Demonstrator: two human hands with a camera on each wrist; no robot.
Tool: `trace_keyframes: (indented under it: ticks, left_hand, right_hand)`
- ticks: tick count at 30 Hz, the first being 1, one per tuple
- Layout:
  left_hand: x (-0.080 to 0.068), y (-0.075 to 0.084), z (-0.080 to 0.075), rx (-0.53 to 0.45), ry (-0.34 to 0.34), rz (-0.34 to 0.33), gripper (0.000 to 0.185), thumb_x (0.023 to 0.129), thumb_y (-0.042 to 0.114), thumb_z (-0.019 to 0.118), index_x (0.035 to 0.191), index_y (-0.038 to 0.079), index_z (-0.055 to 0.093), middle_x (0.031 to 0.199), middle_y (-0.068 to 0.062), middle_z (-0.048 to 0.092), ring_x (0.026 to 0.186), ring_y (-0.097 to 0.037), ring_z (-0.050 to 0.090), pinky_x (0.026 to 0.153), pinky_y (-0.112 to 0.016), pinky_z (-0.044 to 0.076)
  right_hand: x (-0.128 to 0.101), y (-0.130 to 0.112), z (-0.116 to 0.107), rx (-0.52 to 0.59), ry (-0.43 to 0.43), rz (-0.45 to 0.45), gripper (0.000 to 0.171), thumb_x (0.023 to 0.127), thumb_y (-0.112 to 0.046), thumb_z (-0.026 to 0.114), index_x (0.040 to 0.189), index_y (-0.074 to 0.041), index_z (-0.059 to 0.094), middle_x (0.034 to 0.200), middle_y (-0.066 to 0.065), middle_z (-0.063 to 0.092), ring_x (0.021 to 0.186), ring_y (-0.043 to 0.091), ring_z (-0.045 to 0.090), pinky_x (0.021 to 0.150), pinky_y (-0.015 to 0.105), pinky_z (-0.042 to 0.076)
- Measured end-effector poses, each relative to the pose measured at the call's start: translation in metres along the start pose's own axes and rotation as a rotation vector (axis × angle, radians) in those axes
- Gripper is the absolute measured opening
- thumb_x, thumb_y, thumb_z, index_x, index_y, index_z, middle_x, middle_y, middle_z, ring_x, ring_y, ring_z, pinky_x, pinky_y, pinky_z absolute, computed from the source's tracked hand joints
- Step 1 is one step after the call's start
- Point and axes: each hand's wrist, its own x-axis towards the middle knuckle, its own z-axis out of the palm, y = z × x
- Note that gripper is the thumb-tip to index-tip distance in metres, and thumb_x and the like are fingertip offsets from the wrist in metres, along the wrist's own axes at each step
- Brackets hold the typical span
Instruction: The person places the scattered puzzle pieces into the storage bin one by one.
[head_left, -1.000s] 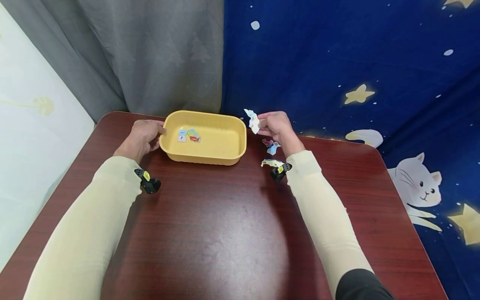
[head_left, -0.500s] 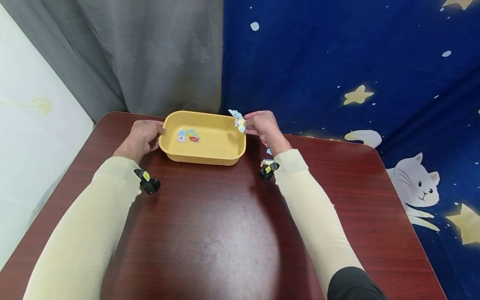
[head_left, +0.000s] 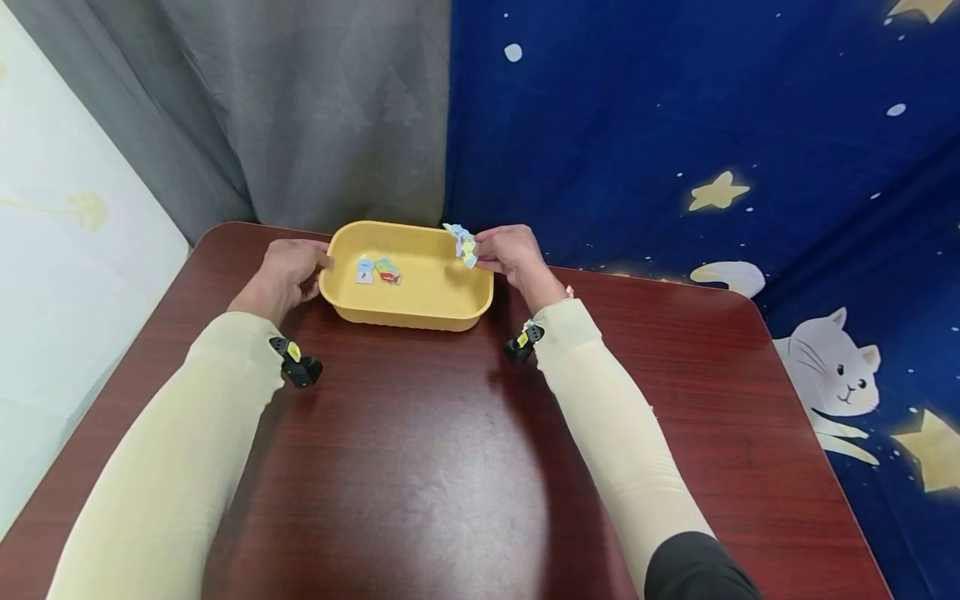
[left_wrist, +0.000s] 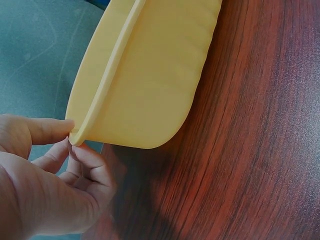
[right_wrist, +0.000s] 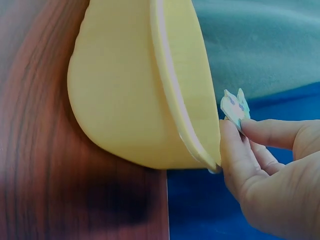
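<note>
A yellow plastic tub (head_left: pixel 450 302) stands at the far middle of the dark wooden table (head_left: pixel 420 467). My left hand (head_left: pixel 288 271) grips the tub's left rim (left_wrist: pixel 80 132) between thumb and curled fingers. My right hand (head_left: pixel 508 250) pinches a small colourful paper piece (head_left: pixel 461 242) over the tub's right end; in the right wrist view the paper piece (right_wrist: pixel 235 107) sticks up between thumb and fingers beside the tub's rim (right_wrist: pixel 172 85). Two paper pieces (head_left: pixel 378 271) lie inside the tub on its left side.
A grey curtain (head_left: pixel 285 108) and a blue star-printed cloth (head_left: pixel 675 125) hang right behind the table's far edge. A wrist camera mount (head_left: pixel 296 364) is on the left sleeve and another mount (head_left: pixel 522 342) on the right sleeve.
My right hand has moved left with the paper piece, from beside the tub to over its right end. My forearm now hides the loose pieces on the table. The left hand has stayed put.
</note>
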Motion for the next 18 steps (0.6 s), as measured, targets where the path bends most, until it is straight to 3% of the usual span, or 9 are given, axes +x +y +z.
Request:
trace_keyframes:
  ticks: [9, 18]
  left_hand:
    - [0.001, 0.0, -0.001, -0.039, 0.002, 0.022, 0.035, 0.089, 0.013, 0.052, 0.125, 0.01, 0.051, 0.087, -0.006, 0.054, 0.057, -0.014, 0.05, 0.049, -0.024, 0.042]
    - [-0.001, 0.0, -0.001, -0.032, 0.001, 0.032, 0.036, 0.089, 0.013, 0.053, 0.125, 0.01, 0.052, 0.088, -0.007, 0.052, 0.057, -0.013, 0.05, 0.05, -0.025, 0.043]
  right_hand:
    - [0.001, 0.004, 0.018, -0.014, -0.015, 0.007, 0.024, 0.074, 0.01, 0.066, 0.097, 0.003, 0.066, 0.096, 0.013, 0.061, 0.073, 0.021, 0.061, 0.067, 0.031, 0.052]
    - [0.003, 0.009, 0.035, -0.016, -0.006, 0.018, 0.031, 0.072, 0.011, 0.066, 0.102, 0.005, 0.064, 0.096, 0.011, 0.062, 0.075, 0.019, 0.061, 0.067, 0.032, 0.052]
